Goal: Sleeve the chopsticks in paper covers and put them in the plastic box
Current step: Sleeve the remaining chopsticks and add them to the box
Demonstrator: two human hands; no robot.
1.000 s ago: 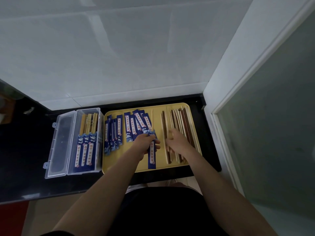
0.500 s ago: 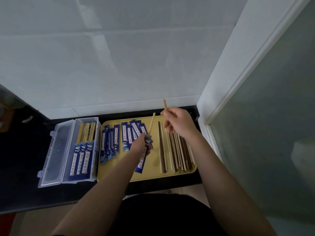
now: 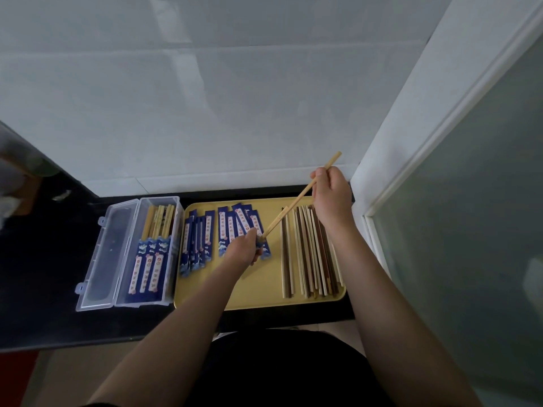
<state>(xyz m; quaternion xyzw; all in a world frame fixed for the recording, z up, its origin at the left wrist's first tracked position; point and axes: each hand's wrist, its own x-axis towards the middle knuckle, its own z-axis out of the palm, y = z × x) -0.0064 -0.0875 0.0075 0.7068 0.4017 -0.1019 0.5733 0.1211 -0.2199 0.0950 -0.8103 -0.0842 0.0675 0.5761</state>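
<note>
Since half a second ago your right hand [image 3: 332, 195] swung the chopstick [image 3: 296, 201] tip-down into the paper cover [image 3: 260, 240] your left hand [image 3: 244, 249] pinches mid-tray [image 3: 258, 292]; next push it in.

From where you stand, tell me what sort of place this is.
Probably a home kitchen nook: a black countertop under a white tiled wall, with a frosted glass door alongside.
</note>
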